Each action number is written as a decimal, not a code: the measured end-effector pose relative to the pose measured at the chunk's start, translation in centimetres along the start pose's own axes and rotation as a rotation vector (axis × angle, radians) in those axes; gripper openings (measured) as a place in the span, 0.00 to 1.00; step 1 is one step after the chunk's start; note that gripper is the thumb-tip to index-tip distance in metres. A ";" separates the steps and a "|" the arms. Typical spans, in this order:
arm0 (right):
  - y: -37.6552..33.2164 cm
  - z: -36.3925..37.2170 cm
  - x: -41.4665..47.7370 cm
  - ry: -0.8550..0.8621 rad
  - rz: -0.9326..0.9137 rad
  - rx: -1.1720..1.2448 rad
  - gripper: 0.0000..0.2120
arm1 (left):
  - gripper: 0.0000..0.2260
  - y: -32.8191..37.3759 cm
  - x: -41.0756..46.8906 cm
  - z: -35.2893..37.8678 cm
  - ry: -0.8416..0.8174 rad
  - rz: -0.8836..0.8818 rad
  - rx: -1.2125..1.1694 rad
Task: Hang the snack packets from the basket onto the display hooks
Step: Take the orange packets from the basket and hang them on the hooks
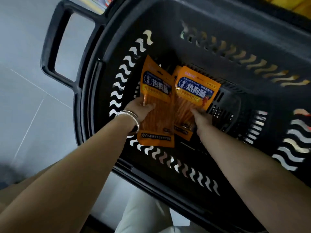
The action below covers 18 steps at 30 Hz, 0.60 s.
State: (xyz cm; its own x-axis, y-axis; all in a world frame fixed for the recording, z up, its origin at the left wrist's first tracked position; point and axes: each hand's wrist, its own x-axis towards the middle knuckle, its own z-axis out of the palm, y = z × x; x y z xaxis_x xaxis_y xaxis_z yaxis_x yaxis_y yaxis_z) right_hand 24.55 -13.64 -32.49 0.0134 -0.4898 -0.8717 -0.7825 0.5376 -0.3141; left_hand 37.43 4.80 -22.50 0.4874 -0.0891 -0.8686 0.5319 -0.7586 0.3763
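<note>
Both my arms reach down into a black plastic shopping basket (193, 24) with wavy slots in its walls. My left hand (140, 109), with silver bangles on the wrist, grips an orange snack packet (156, 91) by its left edge, thumb on the front. My right hand (201, 117) holds a second orange packet (196, 84) from its lower right side. Another orange packet edge shows behind the second one. The packets carry blue labels with white characters. No display hooks are in view.
The basket's handle (50, 47) sticks out to the upper left over a grey tiled floor (21, 98). Yellow goods show at the top right corner. My light trousers are visible at the bottom.
</note>
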 end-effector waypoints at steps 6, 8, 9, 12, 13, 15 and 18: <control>0.6 -0.8 -1.1 0.026 -0.119 -0.110 0.15 | 0.12 1.2 -1.3 0.2 0.005 -0.004 -0.052; 0.3 -2.3 -2.4 0.050 -0.114 -0.152 0.10 | 0.10 2.0 -2.3 0.2 0.008 0.031 -0.058; 0.1 -3.3 -3.2 0.044 -0.099 -0.118 0.09 | 0.08 2.5 -3.0 0.1 0.007 0.057 -0.044; -0.9 -6.4 -6.7 -0.045 -0.117 0.085 0.14 | 0.10 4.2 -5.9 -0.3 0.009 0.092 -0.031; -1.1 -7.5 -8.0 -0.069 -0.144 0.126 0.15 | 0.10 4.7 -7.2 -0.4 0.019 0.101 -0.041; -1.6 -9.5 -10.9 -0.088 -0.176 0.192 0.18 | 0.11 5.5 -10.1 -0.6 0.045 0.140 -0.068; -2.0 -12.7 -15.0 -0.032 -0.182 0.299 0.14 | 0.11 6.4 -14.8 -0.4 0.061 0.225 -0.065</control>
State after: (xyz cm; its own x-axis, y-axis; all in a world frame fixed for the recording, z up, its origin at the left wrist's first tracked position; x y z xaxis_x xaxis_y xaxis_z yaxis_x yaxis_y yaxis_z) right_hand 17.95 -16.08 -13.97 0.1590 -0.5768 -0.8013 -0.5486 0.6232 -0.5574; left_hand 33.87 1.57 -7.08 0.6388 -0.2103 -0.7401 0.4475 -0.6809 0.5798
